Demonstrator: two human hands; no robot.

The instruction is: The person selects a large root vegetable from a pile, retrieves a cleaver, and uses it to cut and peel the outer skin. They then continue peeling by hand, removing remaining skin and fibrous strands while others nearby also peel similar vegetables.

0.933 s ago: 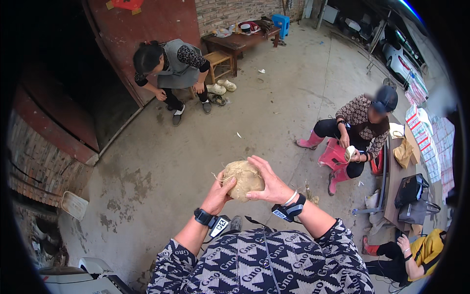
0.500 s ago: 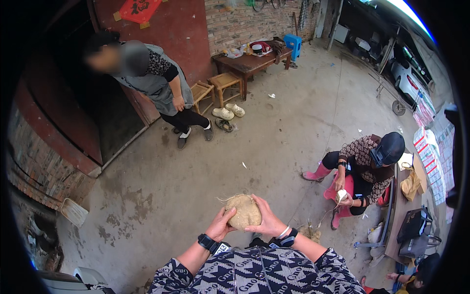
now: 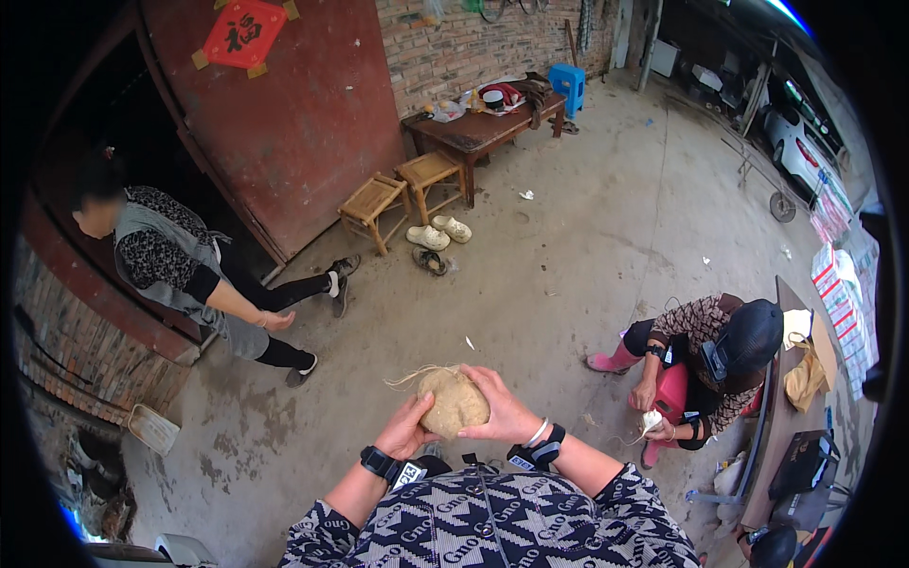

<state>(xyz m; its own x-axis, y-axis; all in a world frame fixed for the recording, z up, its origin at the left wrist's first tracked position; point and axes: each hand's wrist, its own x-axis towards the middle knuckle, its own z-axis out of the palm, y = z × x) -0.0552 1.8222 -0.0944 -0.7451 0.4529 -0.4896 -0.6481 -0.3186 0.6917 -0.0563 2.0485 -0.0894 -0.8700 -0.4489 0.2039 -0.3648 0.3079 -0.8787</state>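
Note:
A large tan jicama (image 3: pixel 455 403) with thin stringy roots trailing from its top is held up in front of my body. My left hand (image 3: pixel 404 428) grips its left side with the fingers curved against the skin. On the other side, my right hand (image 3: pixel 507 409) is wrapped round the right edge. The jicama's skin looks whole and dusty. To the right, a seated co-worker in pink boots holds a smaller white, peeled-looking root (image 3: pixel 652 420) in both hands.
Another person in a grey apron (image 3: pixel 180 275) walks by the dark doorway at left. Bamboo stools (image 3: pixel 374 201), pale clogs (image 3: pixel 428 237) and a brown table (image 3: pixel 488 131) stand along the far wall. A bench with bags (image 3: pixel 803 464) is at right. A white scoop-like container (image 3: pixel 153 429) lies at left.
The jicama, in both my hands, has shifted slightly left and tilted a little. The person in the apron has stepped left towards the doorway. The co-worker's hands have lowered a bit in view.

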